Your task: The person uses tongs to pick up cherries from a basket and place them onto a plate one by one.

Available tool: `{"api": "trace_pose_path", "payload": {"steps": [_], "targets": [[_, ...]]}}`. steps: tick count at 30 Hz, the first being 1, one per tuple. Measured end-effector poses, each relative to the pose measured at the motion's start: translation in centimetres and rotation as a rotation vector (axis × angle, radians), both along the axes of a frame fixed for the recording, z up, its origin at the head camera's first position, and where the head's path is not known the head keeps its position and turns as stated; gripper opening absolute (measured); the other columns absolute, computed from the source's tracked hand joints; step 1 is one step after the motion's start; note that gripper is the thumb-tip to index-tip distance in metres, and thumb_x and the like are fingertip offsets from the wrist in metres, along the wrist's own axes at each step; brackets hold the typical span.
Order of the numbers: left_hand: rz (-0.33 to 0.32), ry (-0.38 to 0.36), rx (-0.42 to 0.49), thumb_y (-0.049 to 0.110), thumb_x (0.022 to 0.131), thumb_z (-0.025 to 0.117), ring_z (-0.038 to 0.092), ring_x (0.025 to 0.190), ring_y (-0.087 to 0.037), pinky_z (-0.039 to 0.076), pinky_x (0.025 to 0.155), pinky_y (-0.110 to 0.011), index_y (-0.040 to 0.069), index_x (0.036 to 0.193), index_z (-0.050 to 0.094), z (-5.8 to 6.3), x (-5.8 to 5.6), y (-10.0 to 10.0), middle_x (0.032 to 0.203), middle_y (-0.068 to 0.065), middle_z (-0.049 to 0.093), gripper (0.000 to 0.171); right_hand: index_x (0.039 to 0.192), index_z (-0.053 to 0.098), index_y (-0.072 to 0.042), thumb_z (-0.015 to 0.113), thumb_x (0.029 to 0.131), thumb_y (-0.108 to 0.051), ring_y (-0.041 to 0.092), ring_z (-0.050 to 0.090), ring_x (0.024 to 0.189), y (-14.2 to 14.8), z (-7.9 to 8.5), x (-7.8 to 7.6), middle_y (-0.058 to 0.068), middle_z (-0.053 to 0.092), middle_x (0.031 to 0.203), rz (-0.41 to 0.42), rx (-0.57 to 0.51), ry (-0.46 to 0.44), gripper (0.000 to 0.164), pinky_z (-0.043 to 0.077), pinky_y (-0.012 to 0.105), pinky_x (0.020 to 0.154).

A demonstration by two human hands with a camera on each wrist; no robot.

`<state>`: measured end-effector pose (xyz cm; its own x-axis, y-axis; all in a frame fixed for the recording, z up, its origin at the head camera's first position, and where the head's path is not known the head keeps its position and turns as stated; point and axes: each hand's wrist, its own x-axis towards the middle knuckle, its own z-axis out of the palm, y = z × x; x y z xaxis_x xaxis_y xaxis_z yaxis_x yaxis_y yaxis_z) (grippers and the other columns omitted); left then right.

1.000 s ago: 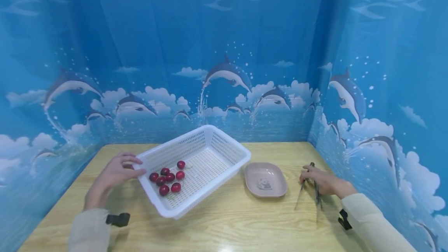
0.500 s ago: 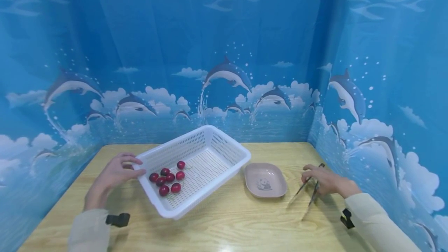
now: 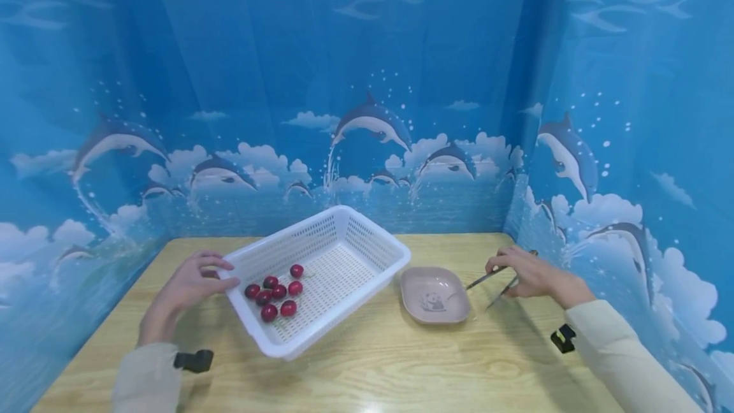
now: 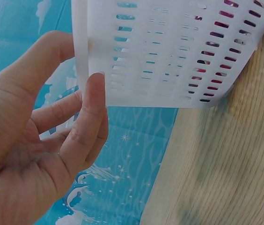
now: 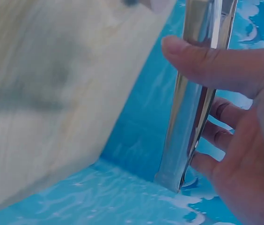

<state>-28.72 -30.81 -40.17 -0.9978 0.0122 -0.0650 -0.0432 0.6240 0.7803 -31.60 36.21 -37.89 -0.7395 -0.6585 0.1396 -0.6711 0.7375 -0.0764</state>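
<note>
The worktop (image 3: 378, 362) is being cut off in front. Cherries (image 3: 278, 290) are being held in the left end of a basket (image 3: 352, 264), whose rim is being pinched by the left hand (image 3: 192, 282), one fingertip being hidden behind it. Tongs (image 3: 486, 278) are being gripped by the right hand (image 3: 527, 273), their tips being barely made out near a bowl (image 3: 430, 282). Behind, a dolphin-printed curtain (image 3: 258, 50) is being cut off above.
</note>
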Motion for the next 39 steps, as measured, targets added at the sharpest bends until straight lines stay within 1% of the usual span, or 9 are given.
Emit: {"api": "trace_pose_path", "payload": {"steps": [2, 5, 10, 17, 22, 28, 31, 35, 39], "targets": [[-0.006, 0.006, 0.005, 0.038, 0.086, 0.083, 0.049, 0.134, -0.052, 0.052, 0.105, -0.063, -0.005, 0.133, 0.060, -0.1, 0.0, -0.1, 0.161, -0.031, 0.027, 0.068, 0.110, 0.070, -0.021, 0.093, 0.068, -0.015, 0.023, 0.059, 0.097, -0.5, 0.5, 0.0, 0.000, 0.063, 0.103, 0.013, -0.003, 0.037, 0.048, 0.057, 0.044, 0.082], [-0.013, 0.014, 0.015, 0.038, 0.085, 0.083, 0.050, 0.134, -0.052, 0.054, 0.104, -0.061, -0.005, 0.132, 0.061, -0.2, 0.0, -0.2, 0.161, -0.030, 0.028, 0.068, 0.111, 0.070, -0.022, 0.093, 0.070, -0.020, 0.023, 0.060, 0.099, -1.2, 1.4, -0.1, 0.000, 0.063, 0.105, -0.008, 0.006, 0.059, 0.048, 0.055, 0.038, 0.077], [-0.034, 0.036, 0.032, 0.034, 0.085, 0.084, 0.052, 0.131, -0.051, 0.057, 0.102, -0.057, -0.007, 0.131, 0.061, -0.3, 0.1, -0.2, 0.160, -0.031, 0.029, 0.065, 0.116, 0.072, -0.024, 0.092, 0.072, -0.026, 0.023, 0.059, 0.104, -2.7, 2.8, -0.1, -0.002, 0.067, 0.112, -0.057, 0.039, 0.071, 0.048, 0.041, 0.029, 0.076], [-0.033, 0.035, 0.025, 0.036, 0.085, 0.084, 0.052, 0.132, -0.052, 0.056, 0.103, -0.059, -0.006, 0.131, 0.061, -0.1, 0.2, -0.1, 0.159, -0.031, 0.030, 0.066, 0.124, 0.072, -0.023, 0.092, 0.073, -0.032, 0.014, 0.052, 0.090, -4.4, 4.2, -0.5, -0.006, 0.066, 0.103, -0.054, 0.088, 0.165, 0.055, 0.034, 0.023, 0.069], [-0.035, 0.041, 0.021, 0.035, 0.085, 0.083, 0.052, 0.131, -0.052, 0.057, 0.102, -0.058, -0.007, 0.131, 0.061, -0.1, 0.2, -0.1, 0.159, -0.031, 0.030, 0.066, 0.131, 0.072, -0.025, 0.089, 0.077, -0.038, 0.006, 0.044, 0.079, -5.5, 4.9, -0.6, -0.008, 0.061, 0.095, -0.042, 0.081, 0.175, 0.058, 0.036, 0.020, 0.065], [-0.028, 0.036, 0.013, 0.037, 0.085, 0.084, 0.051, 0.132, -0.053, 0.056, 0.102, -0.059, -0.006, 0.131, 0.061, -0.2, 0.2, -0.1, 0.160, -0.031, 0.029, 0.067, 0.133, 0.071, -0.021, 0.087, 0.078, -0.041, 0.003, 0.049, 0.073, -6.6, 5.2, -0.6, -0.004, 0.063, 0.098, -0.013, 0.034, 0.196, 0.060, 0.039, 0.017, 0.055], [-0.024, 0.035, 0.015, 0.037, 0.085, 0.084, 0.051, 0.133, -0.053, 0.056, 0.102, -0.059, -0.006, 0.131, 0.062, -0.2, 0.1, -0.1, 0.160, -0.031, 0.029, 0.067, 0.134, 0.070, -0.019, 0.088, 0.079, -0.036, 0.005, 0.053, 0.076, -7.1, 5.4, -0.6, 0.000, 0.066, 0.103, -0.003, 0.016, 0.221, 0.060, 0.041, 0.017, 0.054], [-0.018, 0.030, 0.026, 0.036, 0.085, 0.084, 0.051, 0.133, -0.052, 0.056, 0.103, -0.058, -0.006, 0.131, 0.061, -0.2, 0.1, 0.0, 0.161, -0.031, 0.028, 0.066, 0.136, 0.068, -0.017, 0.088, 0.081, -0.028, 0.012, 0.061, 0.085, -7.9, 5.6, -0.6, 0.006, 0.068, 0.111, -0.008, 0.009, 0.232, 0.060, 0.048, 0.020, 0.058], [-0.016, 0.027, 0.030, 0.035, 0.085, 0.084, 0.052, 0.132, -0.051, 0.057, 0.102, -0.057, -0.006, 0.130, 0.061, -0.2, 0.1, 0.0, 0.161, -0.031, 0.027, 0.065, 0.133, 0.071, -0.018, 0.089, 0.081, -0.030, 0.020, 0.068, 0.092, -8.8, 5.6, -0.8, 0.007, 0.071, 0.115, -0.008, 0.003, 0.252, 0.057, 0.053, 0.026, 0.062]]}}
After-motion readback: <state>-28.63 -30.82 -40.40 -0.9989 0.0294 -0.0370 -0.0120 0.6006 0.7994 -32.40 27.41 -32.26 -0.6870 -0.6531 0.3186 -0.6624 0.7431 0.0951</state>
